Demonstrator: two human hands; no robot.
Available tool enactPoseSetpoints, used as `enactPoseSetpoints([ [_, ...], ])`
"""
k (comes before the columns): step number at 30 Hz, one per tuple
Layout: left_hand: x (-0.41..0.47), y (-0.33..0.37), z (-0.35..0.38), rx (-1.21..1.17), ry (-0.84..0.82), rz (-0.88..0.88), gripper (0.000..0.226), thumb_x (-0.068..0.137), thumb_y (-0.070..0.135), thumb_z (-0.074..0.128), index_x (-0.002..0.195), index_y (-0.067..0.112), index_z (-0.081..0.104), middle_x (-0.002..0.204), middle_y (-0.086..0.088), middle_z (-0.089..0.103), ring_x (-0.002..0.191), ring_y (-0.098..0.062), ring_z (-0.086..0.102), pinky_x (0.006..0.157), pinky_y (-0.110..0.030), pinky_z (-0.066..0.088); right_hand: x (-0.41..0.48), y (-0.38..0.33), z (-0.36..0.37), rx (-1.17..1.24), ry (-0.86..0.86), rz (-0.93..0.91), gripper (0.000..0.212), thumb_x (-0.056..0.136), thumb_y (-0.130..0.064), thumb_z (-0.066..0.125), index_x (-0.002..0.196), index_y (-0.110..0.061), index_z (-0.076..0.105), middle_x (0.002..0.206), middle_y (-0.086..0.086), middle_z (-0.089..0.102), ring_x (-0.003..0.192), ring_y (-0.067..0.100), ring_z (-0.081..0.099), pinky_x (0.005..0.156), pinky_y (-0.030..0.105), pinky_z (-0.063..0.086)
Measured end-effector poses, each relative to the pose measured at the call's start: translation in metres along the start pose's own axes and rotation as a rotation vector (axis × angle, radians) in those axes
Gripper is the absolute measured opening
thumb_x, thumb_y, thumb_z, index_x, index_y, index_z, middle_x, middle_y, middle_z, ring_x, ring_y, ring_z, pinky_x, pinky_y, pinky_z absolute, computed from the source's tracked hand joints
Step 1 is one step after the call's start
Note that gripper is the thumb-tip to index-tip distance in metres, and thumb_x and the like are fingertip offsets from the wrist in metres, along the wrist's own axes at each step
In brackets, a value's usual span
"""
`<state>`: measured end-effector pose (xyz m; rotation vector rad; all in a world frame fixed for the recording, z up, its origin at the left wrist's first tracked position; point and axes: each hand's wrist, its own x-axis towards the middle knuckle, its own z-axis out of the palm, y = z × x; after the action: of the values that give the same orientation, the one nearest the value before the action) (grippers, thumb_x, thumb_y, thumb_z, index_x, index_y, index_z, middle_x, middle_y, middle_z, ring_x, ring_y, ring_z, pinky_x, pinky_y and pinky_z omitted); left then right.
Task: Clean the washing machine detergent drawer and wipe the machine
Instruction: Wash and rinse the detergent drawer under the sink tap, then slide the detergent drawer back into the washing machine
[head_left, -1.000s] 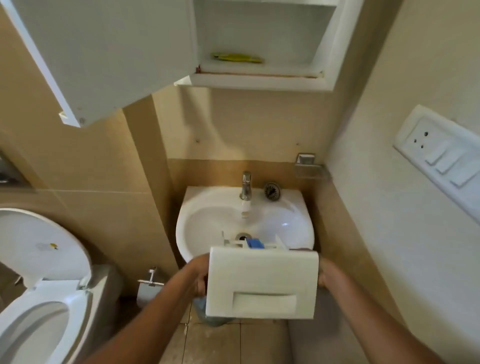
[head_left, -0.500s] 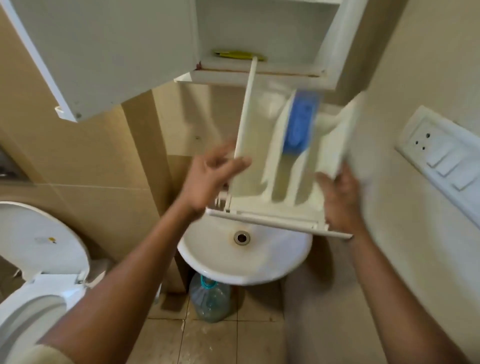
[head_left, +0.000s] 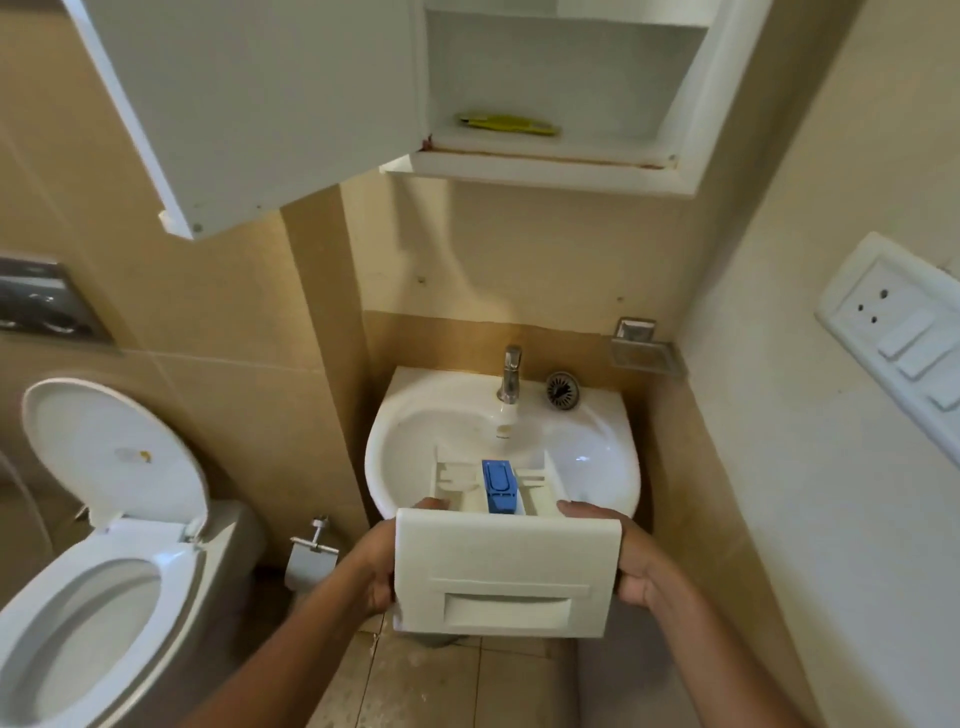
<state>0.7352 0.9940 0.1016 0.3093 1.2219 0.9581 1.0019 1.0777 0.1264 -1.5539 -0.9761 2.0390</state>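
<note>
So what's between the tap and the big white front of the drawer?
Head view: between the tap and the front panel sit the detergent drawer's open compartments with a blue insert in the middle, over the sink.

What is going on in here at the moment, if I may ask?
A person holds a white detergent drawer over the bathroom sink, the left hand gripping one end of its front panel and the right hand the other. Its compartments, with a blue insert in the middle, reach over the basin below the tap. Whether water runs is unclear.
</note>
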Motion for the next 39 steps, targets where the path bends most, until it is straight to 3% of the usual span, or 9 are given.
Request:
enactPoseSetpoints([
  [2,-0.008,-0.008,-0.004,-0.006,0.079,0.026,0.065,0.076,0.038,0.083,0.127,0.005,0.06,0.115,-0.03,0.07,0.106,-0.046,0.068,0.09,-0.059,0.055,0.002,0.007,0.002,-0.016,-0.027,0.004,0.035,0.082,-0.033,0.074,0.106,-0.007,0.072,0.096,0.021,0.073,0.078,0.031,0.069,0.075,0.036,0.053],
  [6,-0.026,-0.028,-0.018,-0.033,0.193,0.012,0.055,0.081,0.039,0.077,0.12,0.002,0.067,0.101,-0.027,0.074,0.08,-0.036,0.075,0.071,-0.046,0.062,0.007,0.021,0.017,-0.036,-0.106,0.026,0.021,0.089,-0.023,0.067,0.099,-0.004,0.071,0.082,0.018,0.073,0.068,0.028,0.068,0.067,0.033,0.053],
  [12,-0.073,-0.079,-0.066,-0.196,0.363,-0.003,0.072,0.063,0.043,0.089,0.121,0.005,0.071,0.11,-0.027,0.072,0.082,-0.036,0.073,0.072,-0.045,0.06,0.009,0.043,0.067,-0.191,-0.251,0.074,0.024,0.09,-0.023,0.066,0.102,-0.003,0.071,0.078,0.016,0.074,0.064,0.025,0.069,0.064,0.031,0.052],
  [17,-0.129,-0.117,-0.101,-0.349,0.426,0.04,0.04,0.082,0.04,0.075,0.104,0.007,0.075,0.081,-0.021,0.075,0.064,-0.032,0.072,0.065,-0.04,0.061,-0.005,0.067,0.126,-0.294,-0.372,0.114,0.022,0.091,-0.02,0.064,0.106,-0.004,0.069,0.077,0.019,0.073,0.061,0.026,0.069,0.06,0.033,0.056],
  [20,-0.168,-0.145,-0.127,-0.44,0.484,0.062,0.036,0.084,0.038,0.073,0.099,0.005,0.076,0.078,-0.02,0.074,0.061,-0.031,0.071,0.065,-0.038,0.06,-0.016,0.087,0.167,-0.372,-0.413,0.133,0.029,0.089,-0.019,0.067,0.108,0.003,0.065,0.075,0.02,0.072,0.059,0.027,0.07,0.05,0.03,0.056],
  [23,-0.211,-0.175,-0.157,-0.534,0.522,0.091,0.035,0.087,0.038,0.071,0.097,0.005,0.074,0.075,-0.02,0.073,0.058,-0.03,0.069,0.059,-0.036,0.06,-0.029,0.115,0.214,-0.439,-0.473,0.153,0.025,0.088,-0.018,0.068,0.1,0.003,0.071,0.075,0.02,0.073,0.058,0.028,0.07,0.05,0.03,0.057],
  [31,-0.364,-0.271,-0.258,-0.693,0.651,0.126,0.054,0.085,0.045,0.072,0.119,0.003,0.069,0.091,-0.019,0.07,0.073,-0.031,0.066,0.074,-0.039,0.055,-0.096,0.225,0.367,-0.671,-0.674,0.191,0.03,0.09,-0.023,0.067,0.108,0.0,0.072,0.092,0.02,0.074,0.071,0.026,0.069,0.068,0.035,0.054],
  [35,-0.434,-0.314,-0.295,-0.767,0.735,0.185,0.048,0.088,0.042,0.07,0.117,0.003,0.07,0.088,-0.018,0.072,0.07,-0.029,0.068,0.073,-0.037,0.055,-0.13,0.273,0.435,-0.726,-0.798,0.24,0.032,0.087,-0.019,0.067,0.111,0.001,0.072,0.1,0.022,0.071,0.075,0.027,0.067,0.072,0.036,0.052],
  [39,-0.495,-0.356,-0.329,-0.839,0.846,0.262,0.057,0.086,0.04,0.071,0.129,0.002,0.065,0.103,-0.019,0.069,0.077,-0.029,0.067,0.072,-0.038,0.056,-0.16,0.318,0.499,-0.798,-0.926,0.294,0.037,0.087,-0.031,0.067,0.116,-0.008,0.072,0.111,0.019,0.068,0.084,0.024,0.066,0.073,0.035,0.053],
])
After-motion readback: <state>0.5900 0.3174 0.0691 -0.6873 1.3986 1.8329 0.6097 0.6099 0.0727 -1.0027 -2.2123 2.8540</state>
